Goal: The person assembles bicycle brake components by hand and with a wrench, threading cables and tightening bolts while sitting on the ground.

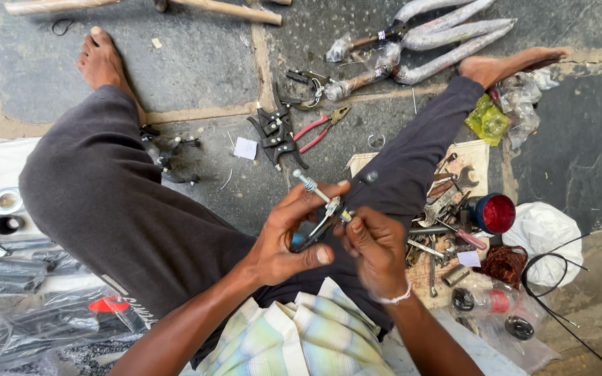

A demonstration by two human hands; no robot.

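Observation:
My left hand [288, 233] grips a small black brake lever assembly [320, 224] with a silver threaded adjuster [309, 184] sticking out at its top. My right hand [374, 247] pinches the same part from the right, fingers curled on its metal end; a white band sits on that wrist. Both hands are held above my lap, between my spread legs in dark trousers. The lower part of the assembly is hidden behind my fingers.
On the stone floor ahead lie black cutters [275, 131] and red-handled pliers [318, 128]. Wrapped metal bike parts [426, 38] rest farther off. To the right a board [472, 163] holds several wrenches and tools, with a red-capped tin [495, 213], a white bag [541, 233] and black cable [559, 306]. Plastic-wrapped parts [15, 278] lie left.

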